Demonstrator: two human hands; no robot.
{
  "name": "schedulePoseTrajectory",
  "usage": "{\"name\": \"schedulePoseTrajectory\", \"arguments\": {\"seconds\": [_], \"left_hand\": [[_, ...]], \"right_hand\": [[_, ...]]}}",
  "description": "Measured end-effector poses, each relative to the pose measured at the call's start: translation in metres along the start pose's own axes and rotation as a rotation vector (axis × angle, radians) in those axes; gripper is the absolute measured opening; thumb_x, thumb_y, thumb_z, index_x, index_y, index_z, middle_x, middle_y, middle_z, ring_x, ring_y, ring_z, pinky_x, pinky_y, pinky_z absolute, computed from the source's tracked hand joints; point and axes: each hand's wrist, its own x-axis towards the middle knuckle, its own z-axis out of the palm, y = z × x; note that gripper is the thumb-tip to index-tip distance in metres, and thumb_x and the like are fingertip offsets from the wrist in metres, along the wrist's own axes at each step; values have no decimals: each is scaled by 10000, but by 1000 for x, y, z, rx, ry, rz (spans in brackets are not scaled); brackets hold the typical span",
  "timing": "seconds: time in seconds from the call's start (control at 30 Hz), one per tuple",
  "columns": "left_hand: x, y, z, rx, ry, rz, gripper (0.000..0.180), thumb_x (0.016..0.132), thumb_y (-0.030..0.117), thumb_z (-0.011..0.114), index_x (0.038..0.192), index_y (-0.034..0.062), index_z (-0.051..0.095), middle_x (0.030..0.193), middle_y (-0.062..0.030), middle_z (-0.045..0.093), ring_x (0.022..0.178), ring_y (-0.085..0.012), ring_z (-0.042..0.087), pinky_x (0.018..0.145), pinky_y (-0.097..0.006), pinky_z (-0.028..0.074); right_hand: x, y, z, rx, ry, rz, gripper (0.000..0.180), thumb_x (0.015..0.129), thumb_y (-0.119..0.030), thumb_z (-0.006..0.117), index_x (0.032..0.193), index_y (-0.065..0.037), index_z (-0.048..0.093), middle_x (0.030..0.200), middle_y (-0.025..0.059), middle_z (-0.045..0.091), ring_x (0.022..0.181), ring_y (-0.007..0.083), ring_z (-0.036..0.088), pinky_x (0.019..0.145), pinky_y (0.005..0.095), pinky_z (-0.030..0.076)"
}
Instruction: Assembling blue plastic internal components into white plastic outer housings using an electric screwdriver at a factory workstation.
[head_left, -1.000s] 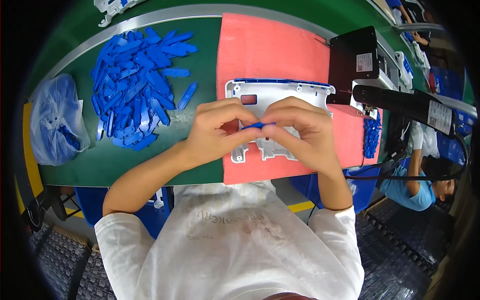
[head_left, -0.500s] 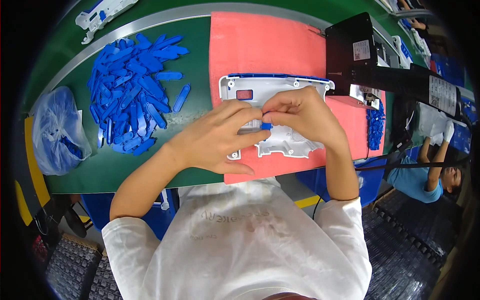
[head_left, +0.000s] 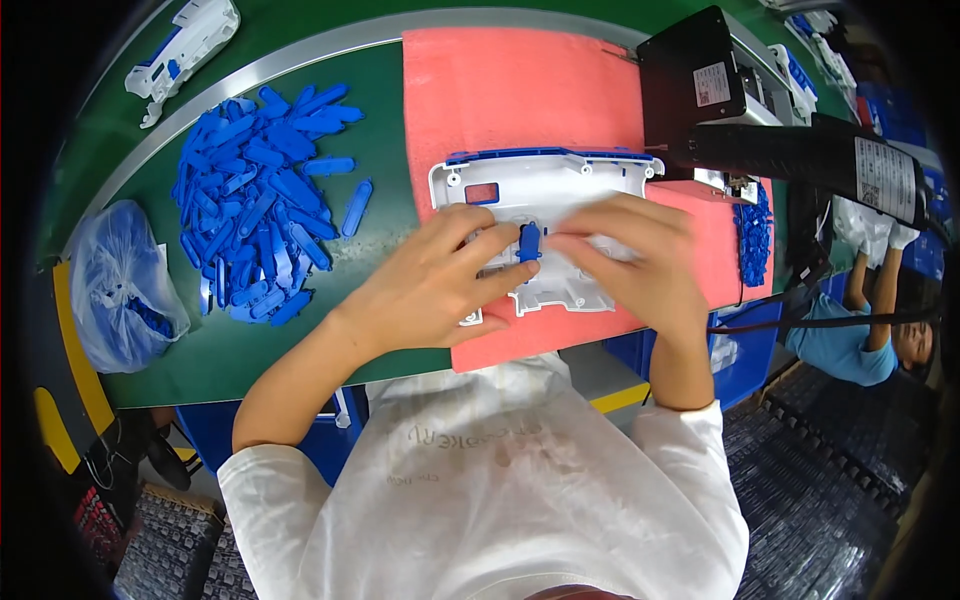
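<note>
On a pink mat [head_left: 520,90] lies a white plastic housing [head_left: 585,180], inner side up, with a blue strip along its far edge. A small elongated blue plastic piece [head_left: 530,243] sits upright in the picture near the housing's middle. My left hand [head_left: 440,270] rests over the housing's left part, fingers spread; two fingertips touch the blue piece at its left side and near end. My right hand [head_left: 640,260] is just right of the piece, apart from it. Motion smears its fingers, and whether they hold anything is unclear.
A heap of blue elongated plastic parts [head_left: 260,200] lies on the green table at left, beside a clear plastic bag [head_left: 125,290]. A black device [head_left: 695,90] and a pile of small blue pieces [head_left: 753,240] stand at right. Another white housing [head_left: 190,45] is far left. A person [head_left: 850,340] works at right.
My right hand has drawn back to the right from the blue piece, uncovering more of it. The left hand stays on the housing. The whole view has shifted slightly.
</note>
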Motion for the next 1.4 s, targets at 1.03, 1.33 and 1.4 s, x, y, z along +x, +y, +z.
{"name": "schedulePoseTrajectory", "arguments": {"seconds": [1.03,1.33,1.4], "left_hand": [[7,1,4,114,-3,79,439,657,242,731,1066,100,655,1327,-3,548,1229,-283,483,980,-485,403],[6,-1,7,75,38,85,420,643,214,734,1040,96,661,1290,-22,564,1192,-285,501,973,-483,413],[5,-4,9,51,55,83,416,643,203,730,1037,90,661,1284,-32,566,1183,-288,507,963,-480,424]], "right_hand": [[2,17,-60,209,972,-209,443,856,-5,616,1238,21,392,707,103,585,526,191,563,555,357,505],[-27,7,-40,-171,1368,-439,735,770,106,650,1360,-39,236,1314,167,416,1098,233,493,955,360,455],[-47,-4,-22,-126,760,-321,506,764,81,659,1218,-47,474,1121,135,561,917,245,578,782,345,492]]}}
